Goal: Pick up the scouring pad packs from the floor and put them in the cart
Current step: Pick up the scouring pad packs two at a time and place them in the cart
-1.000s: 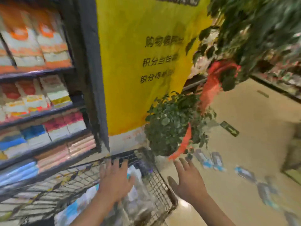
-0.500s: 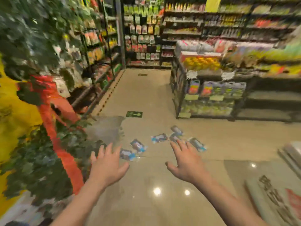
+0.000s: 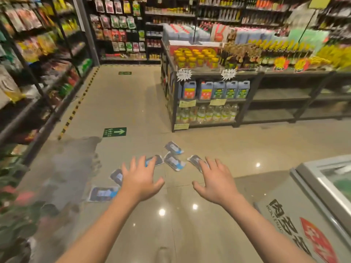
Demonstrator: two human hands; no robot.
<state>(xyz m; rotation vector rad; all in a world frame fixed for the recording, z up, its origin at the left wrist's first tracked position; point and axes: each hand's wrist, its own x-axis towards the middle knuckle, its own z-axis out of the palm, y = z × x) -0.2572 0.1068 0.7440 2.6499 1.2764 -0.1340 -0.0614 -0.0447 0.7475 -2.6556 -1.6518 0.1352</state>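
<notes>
Several scouring pad packs lie scattered on the beige shop floor: one at the near left point(image 3: 103, 193), one partly behind my left wrist point(image 3: 116, 176), one under my left fingertips point(image 3: 157, 160), two in the middle point(image 3: 173, 161) point(image 3: 173, 147) and one by my right fingers point(image 3: 195, 160). My left hand point(image 3: 139, 180) and my right hand point(image 3: 215, 182) are stretched out in front of me, fingers spread, holding nothing. I cannot tell how far above the packs they are. The cart is out of view.
Product shelves point(image 3: 38, 73) line the left of the aisle. A low shelf unit point(image 3: 209, 99) with bottles and jars stands ahead on the right. A chest freezer point(image 3: 326, 196) is at the near right. Blurred plant leaves point(image 3: 17, 215) fill the lower left. A green arrow sign point(image 3: 114, 132) marks the floor.
My view has swung right, away from the cart and the yellow sign, onto the aisle floor. Both hands have stayed open and now reach over the scattered packs.
</notes>
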